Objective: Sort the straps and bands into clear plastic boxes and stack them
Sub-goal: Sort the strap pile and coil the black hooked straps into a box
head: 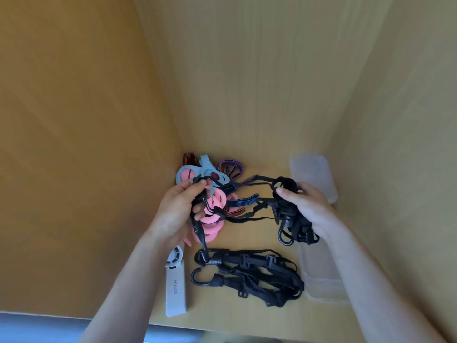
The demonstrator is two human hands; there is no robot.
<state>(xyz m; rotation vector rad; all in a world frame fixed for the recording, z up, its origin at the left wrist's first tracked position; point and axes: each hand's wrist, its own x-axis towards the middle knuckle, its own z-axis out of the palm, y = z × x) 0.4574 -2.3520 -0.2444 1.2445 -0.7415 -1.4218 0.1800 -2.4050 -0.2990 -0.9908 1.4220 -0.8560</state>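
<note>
The sorting looks barely begun. The left hand curls its fingers round one end of a tangle of black elastic straps with plastic hooks, and the right hand grips the bunched other end between thumb and curled fingers. Both hold it just above the floor of the wooden shelf.

The held tangle stretches roughly left to right between the hands. One hooked end hangs down from the left hand towards the near edge, and more hooks dangle below the right hand.

A heap of pink, pale blue and purple bands is unsorted in the back left corner, partly behind the left hand. A second bundle of black hooked straps lies loose on the shelf nearer the front. Its long axis runs left to right, dipping towards the near right, with its open hooks at the left end.

Along the right wall stand a clear plastic box at the back and a clear plastic box at the front. Neither seems to hold anything, though their walls are too faint to be sure. By my judgement everything is yet to be boxed, and no stacking is done.

A white flat gadget with a round end lies by the left forearm.
</note>
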